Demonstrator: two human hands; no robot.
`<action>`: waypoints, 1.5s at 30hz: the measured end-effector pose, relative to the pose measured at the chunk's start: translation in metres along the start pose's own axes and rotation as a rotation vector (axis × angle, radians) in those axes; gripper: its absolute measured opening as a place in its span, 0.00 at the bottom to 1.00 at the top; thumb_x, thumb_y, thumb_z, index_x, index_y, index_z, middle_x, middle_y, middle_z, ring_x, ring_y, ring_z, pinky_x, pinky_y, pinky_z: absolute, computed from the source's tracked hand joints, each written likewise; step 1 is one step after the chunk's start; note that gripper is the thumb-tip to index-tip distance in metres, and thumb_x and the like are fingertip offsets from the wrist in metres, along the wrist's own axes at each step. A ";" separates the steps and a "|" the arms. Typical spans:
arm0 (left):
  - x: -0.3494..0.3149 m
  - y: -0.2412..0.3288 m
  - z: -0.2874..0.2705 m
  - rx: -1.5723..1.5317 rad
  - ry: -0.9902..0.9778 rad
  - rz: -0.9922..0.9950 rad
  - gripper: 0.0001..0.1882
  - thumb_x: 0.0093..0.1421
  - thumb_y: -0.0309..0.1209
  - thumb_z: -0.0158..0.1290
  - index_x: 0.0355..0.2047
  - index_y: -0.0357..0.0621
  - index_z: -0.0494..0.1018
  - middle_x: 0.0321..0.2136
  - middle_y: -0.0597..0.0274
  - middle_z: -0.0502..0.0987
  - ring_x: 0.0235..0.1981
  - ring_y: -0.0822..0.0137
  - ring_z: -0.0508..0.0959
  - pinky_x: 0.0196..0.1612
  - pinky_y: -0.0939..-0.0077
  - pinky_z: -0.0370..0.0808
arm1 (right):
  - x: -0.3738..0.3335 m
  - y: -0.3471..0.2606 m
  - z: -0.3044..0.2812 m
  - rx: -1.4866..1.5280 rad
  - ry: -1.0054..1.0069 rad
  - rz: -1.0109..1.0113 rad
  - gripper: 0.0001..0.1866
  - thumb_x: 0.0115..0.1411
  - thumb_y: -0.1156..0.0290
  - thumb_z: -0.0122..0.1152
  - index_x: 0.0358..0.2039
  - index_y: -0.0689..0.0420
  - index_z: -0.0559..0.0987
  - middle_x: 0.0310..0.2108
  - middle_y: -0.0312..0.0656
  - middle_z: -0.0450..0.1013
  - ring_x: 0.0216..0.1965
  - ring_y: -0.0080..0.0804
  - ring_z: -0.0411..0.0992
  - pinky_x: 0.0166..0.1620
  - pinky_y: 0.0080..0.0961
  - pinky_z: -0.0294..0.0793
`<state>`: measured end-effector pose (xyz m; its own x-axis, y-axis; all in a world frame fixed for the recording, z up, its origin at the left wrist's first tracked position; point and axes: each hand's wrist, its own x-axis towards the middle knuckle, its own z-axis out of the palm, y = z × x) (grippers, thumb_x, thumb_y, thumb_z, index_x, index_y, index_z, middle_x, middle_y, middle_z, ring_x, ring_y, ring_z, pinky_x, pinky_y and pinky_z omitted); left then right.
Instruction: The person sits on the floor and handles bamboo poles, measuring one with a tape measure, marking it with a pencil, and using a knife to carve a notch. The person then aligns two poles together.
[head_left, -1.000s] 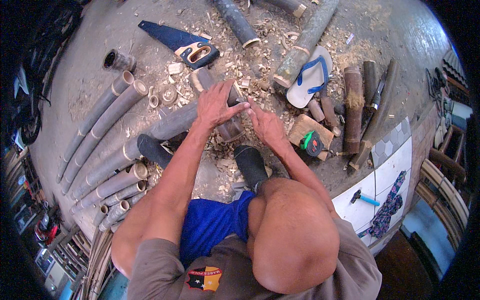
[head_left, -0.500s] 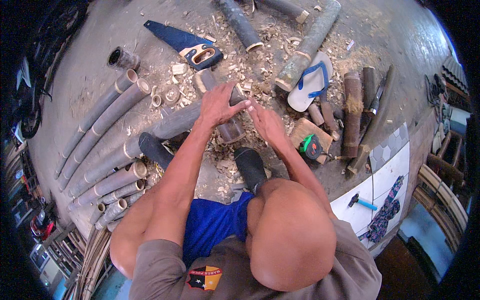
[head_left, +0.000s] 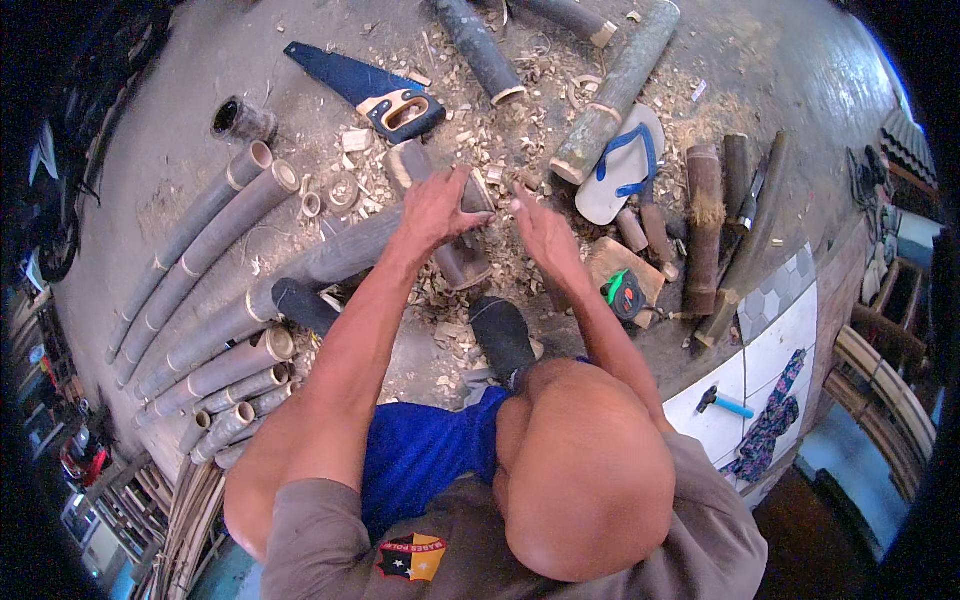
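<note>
Looking down, a person's two bare hands work over a floor strewn with pale wood chips (head_left: pixel 455 330). The left hand (head_left: pixel 435 215) is curled over the near-end stretch of a long bamboo pole (head_left: pixel 340 248), thumb spread to the right, apparently gripping it. The pole slopes up from the lower left and lies across a short bamboo piece (head_left: pixel 465 266). What has changed is the right hand (head_left: pixel 547 238): half a second ago its fingertips met the left thumb, and now a clear gap separates them. It is partly curled, index finger extended; whether it holds anything cannot be told. This suggests a pause in the two-handed contact, with the left hand alone steadying the pole. A handsaw (head_left: pixel 375 92) lies beyond the pole; a tape measure (head_left: pixel 624 294) rests on a wooden block (head_left: pixel 608 258) to the right.
</note>
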<state>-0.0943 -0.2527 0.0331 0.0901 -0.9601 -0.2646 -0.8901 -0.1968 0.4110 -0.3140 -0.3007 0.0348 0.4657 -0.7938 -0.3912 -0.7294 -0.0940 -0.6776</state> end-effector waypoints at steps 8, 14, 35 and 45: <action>-0.009 0.008 -0.006 -0.001 0.061 0.045 0.51 0.51 0.66 0.61 0.66 0.46 0.64 0.56 0.44 0.75 0.59 0.45 0.74 0.60 0.49 0.70 | -0.024 -0.013 0.003 -0.048 -0.030 -0.112 0.26 0.74 0.52 0.47 0.68 0.45 0.70 0.30 0.64 0.78 0.34 0.66 0.78 0.41 0.58 0.76; -0.007 0.009 -0.012 -0.066 -0.010 0.003 0.53 0.54 0.68 0.57 0.70 0.44 0.62 0.60 0.41 0.72 0.60 0.42 0.73 0.61 0.47 0.70 | -0.021 -0.020 -0.005 -0.164 -0.068 -0.148 0.25 0.73 0.52 0.48 0.68 0.42 0.69 0.29 0.62 0.79 0.34 0.65 0.79 0.40 0.58 0.78; -0.005 0.012 -0.006 -0.137 0.039 -0.158 0.51 0.50 0.73 0.57 0.62 0.46 0.72 0.53 0.45 0.79 0.56 0.47 0.77 0.59 0.49 0.70 | -0.011 -0.013 0.020 -0.151 0.019 -0.142 0.23 0.74 0.52 0.42 0.64 0.44 0.72 0.32 0.63 0.79 0.36 0.67 0.79 0.42 0.62 0.77; -0.012 0.015 0.010 -0.148 0.242 -0.105 0.44 0.50 0.70 0.60 0.56 0.48 0.78 0.49 0.48 0.82 0.51 0.48 0.81 0.54 0.54 0.75 | -0.021 -0.021 0.011 -0.175 0.026 -0.103 0.23 0.74 0.52 0.45 0.66 0.41 0.70 0.31 0.60 0.80 0.34 0.66 0.79 0.39 0.62 0.77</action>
<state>-0.1130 -0.2422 0.0337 0.2980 -0.9488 -0.1044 -0.7969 -0.3075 0.5200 -0.3032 -0.2756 0.0506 0.5307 -0.7898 -0.3074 -0.7557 -0.2768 -0.5935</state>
